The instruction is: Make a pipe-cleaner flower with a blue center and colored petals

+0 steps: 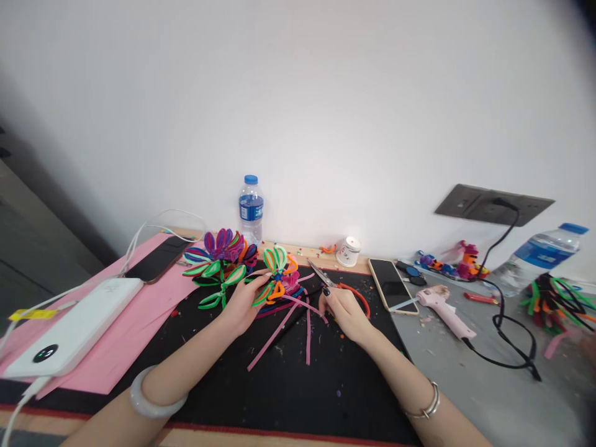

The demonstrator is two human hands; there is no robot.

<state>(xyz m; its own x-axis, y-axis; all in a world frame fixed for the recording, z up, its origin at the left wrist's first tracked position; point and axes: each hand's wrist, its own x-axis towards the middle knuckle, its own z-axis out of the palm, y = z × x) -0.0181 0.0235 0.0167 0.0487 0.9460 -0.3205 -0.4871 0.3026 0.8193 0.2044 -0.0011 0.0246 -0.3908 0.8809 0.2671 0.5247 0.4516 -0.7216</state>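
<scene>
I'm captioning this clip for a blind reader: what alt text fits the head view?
A person's left hand holds a bright pipe-cleaner flower over a black mat, while the right hand grips orange-handled scissors. Pink pipe-cleaner strips lie below; a pink glue gun and a phone lie to the right.

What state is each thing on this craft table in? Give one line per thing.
Scissors: blades open, held in the right hand.
Pipe-cleaner flower: held by the left hand.
Near water bottle: upright, capped.
Far-right water bottle: tilted, capped.
Glue gun: lying down, cord plugged into the wall socket.
Phone: flat, screen dark.
Power bank: display lit, cable attached.
</scene>
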